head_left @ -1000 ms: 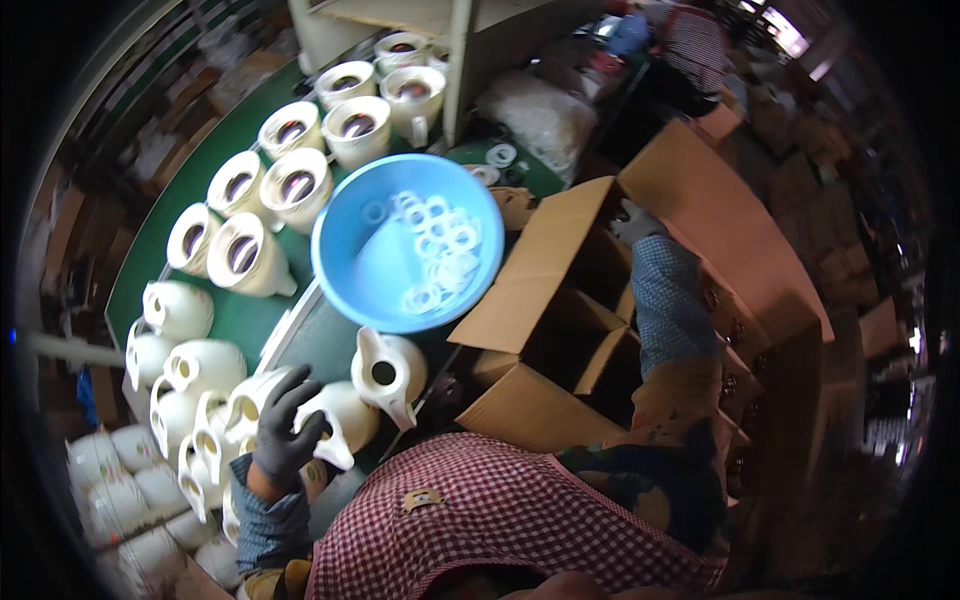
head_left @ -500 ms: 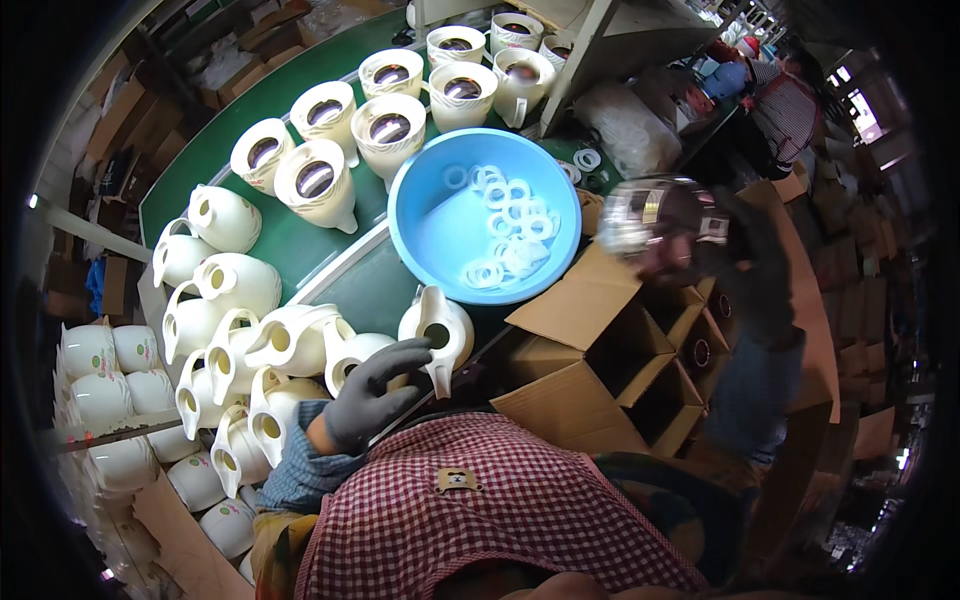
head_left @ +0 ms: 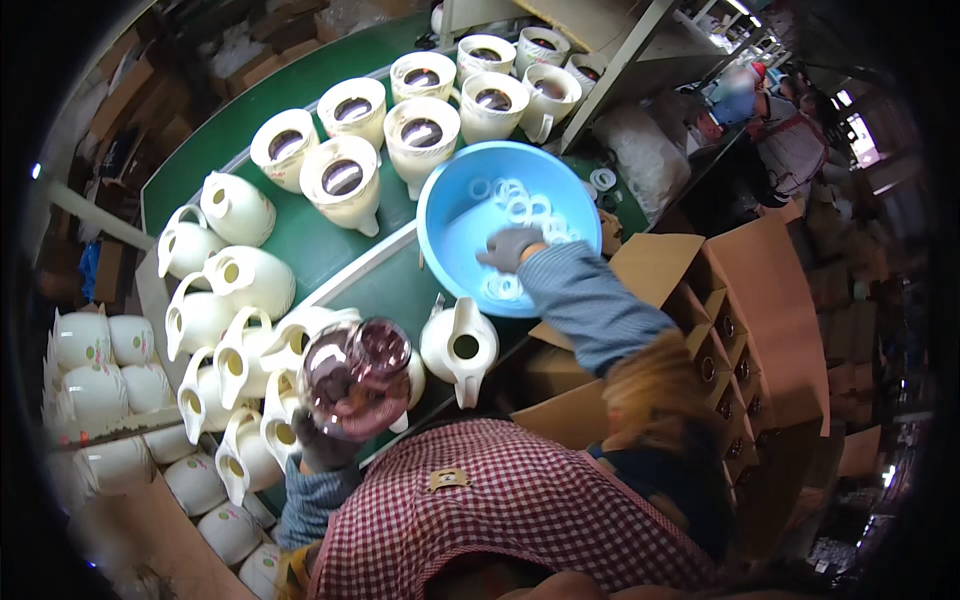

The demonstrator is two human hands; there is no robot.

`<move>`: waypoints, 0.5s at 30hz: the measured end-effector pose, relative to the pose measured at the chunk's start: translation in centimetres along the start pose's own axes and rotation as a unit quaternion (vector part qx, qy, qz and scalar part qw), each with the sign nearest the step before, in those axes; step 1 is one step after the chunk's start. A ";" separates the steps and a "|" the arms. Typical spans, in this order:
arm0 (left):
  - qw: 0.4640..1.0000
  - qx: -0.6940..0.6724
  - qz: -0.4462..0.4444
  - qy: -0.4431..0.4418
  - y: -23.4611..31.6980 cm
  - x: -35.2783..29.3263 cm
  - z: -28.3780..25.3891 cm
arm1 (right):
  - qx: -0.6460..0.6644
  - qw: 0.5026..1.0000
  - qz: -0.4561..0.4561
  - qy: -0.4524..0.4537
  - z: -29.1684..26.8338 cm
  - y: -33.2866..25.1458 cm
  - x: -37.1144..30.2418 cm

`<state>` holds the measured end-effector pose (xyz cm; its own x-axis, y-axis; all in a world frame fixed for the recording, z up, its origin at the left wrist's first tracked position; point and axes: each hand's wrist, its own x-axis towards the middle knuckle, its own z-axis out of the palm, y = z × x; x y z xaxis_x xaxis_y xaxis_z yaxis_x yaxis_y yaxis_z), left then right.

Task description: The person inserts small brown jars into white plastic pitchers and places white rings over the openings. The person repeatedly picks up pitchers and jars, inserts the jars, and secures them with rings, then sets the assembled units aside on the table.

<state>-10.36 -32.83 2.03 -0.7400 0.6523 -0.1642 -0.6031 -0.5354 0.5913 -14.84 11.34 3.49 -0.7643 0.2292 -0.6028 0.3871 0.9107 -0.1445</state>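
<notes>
In my gloved left hand (head_left: pixel 325 440), near the front edge of the bench, is a shiny silvered glass flask liner (head_left: pixel 360 385). The fingers close round its lower side, and the liner hides part of the white jugs behind it. My gloved right hand (head_left: pixel 508 248) reaches into the blue basin (head_left: pixel 440 215), fingers curled beside the white rings (head_left: pixel 520 208); what they pinch, if anything, is hidden. Between basin and apron stands an upright white jug body (head_left: pixel 462 345) with an open hole in its top. Several more white jugs (head_left: pixel 255 280) lie tipped at the left.
Upright jugs with dark, shiny liners inside (head_left: pixel 342 180) stand in rows across the green bench (head_left: pixel 300 245). At the right is an open divided carton (head_left: pixel 655 265) holding several liners. White jug bodies (head_left: pixel 90 395) are stacked at the lower left. A person (head_left: pixel 785 145) is at the far right.
The flask liner has passed from my right hand, over the carton, into my left hand. My right hand has come left into the basin. My left hand has left the upright jug.
</notes>
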 end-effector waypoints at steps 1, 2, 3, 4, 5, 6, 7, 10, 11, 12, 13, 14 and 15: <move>1.000 0.009 0.021 -0.014 -0.3 -0.9 -1.4 | -0.112 0.993 0.031 -0.012 3.5 0.7 3.0; 0.998 0.009 0.035 0.048 -0.8 -2.0 -2.6 | -0.125 0.990 0.043 -0.043 4.9 0.2 3.9; 1.000 0.010 0.029 0.007 -0.7 -2.7 -3.0 | -0.140 0.986 0.064 -0.070 5.6 -0.3 4.0; 0.999 0.014 0.027 -0.010 -0.3 -3.2 -2.8 | -0.147 0.984 0.070 -0.068 5.8 -0.7 3.8; 0.999 0.016 0.029 -0.020 0.0 -3.0 -2.4 | -0.153 0.983 0.077 -0.067 5.9 -0.8 3.6; 0.999 0.019 0.028 -0.026 0.0 -2.5 -2.1 | -0.133 0.985 0.094 -0.065 6.8 0.2 3.8; 0.999 0.024 0.029 -0.030 0.3 -2.0 -1.4 | -0.112 0.986 0.106 -0.063 8.1 1.5 4.8; 0.999 0.028 0.032 -0.034 0.7 -1.8 -0.4 | -0.076 0.990 0.109 -0.057 8.6 1.8 5.2; 0.998 0.026 0.034 -0.038 0.8 -1.8 -0.4 | -0.068 0.990 0.106 -0.056 8.3 1.5 5.1; 0.998 0.023 0.035 -0.042 0.9 -1.6 -0.7 | -0.065 0.989 0.115 -0.062 8.1 1.3 4.9; 0.998 0.013 0.035 -0.047 0.6 -1.6 -1.2 | -0.075 0.988 0.121 -0.067 7.9 1.2 4.3; 0.998 0.019 0.034 -0.055 1.4 -2.4 0.0 | -0.065 0.991 0.099 -0.064 7.0 -0.4 2.5; 0.998 0.015 0.027 -0.061 1.0 -1.4 -0.7 | -0.061 0.989 0.115 -0.068 6.0 -0.5 0.3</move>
<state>-10.11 -34.71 2.27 -0.7286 0.6841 -0.0348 -0.5521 -0.5565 0.6209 -12.16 8.89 -1.35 -0.5840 0.3948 -0.7092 0.4715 0.8762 0.0995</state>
